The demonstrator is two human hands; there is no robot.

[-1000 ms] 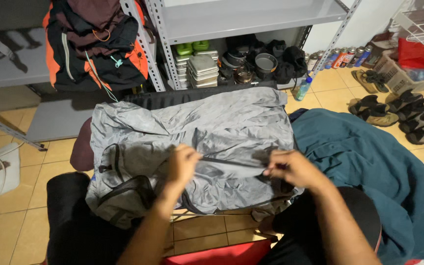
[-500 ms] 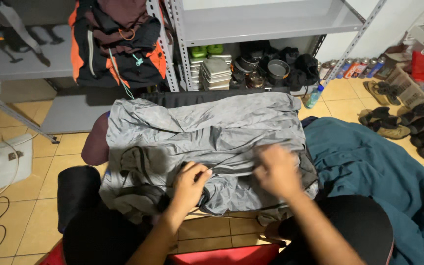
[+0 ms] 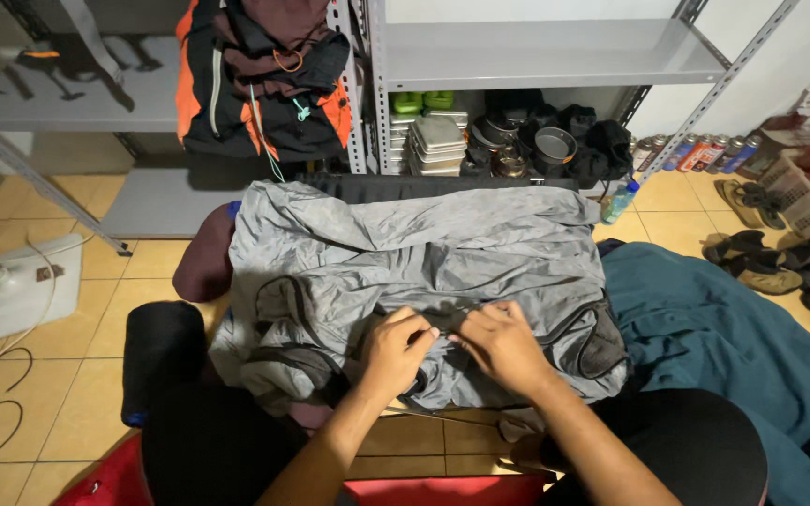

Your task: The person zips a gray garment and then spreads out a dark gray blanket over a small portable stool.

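Note:
A crumpled grey fabric cover with black trim [image 3: 424,253] lies spread over a bundle on the tiled floor in front of me. My left hand [image 3: 396,351] pinches a fold of the grey fabric near its front edge. My right hand [image 3: 503,345] grips the same fabric just to the right, the two hands almost touching. A black zipper or seam line runs across the fabric under my fingers. Whatever lies under the cover is hidden.
A teal cloth [image 3: 733,347] lies at the right. A black roll [image 3: 161,356] and a maroon bundle [image 3: 203,267] sit at the left. Metal shelving [image 3: 555,56] behind holds pots and tins; an orange-black backpack [image 3: 260,80] hangs there. Shoes [image 3: 761,262], white fan base [image 3: 21,290].
My hands have come closer together at the middle of the fabric's front part. The camera has shifted so the scene sits further right and lower.

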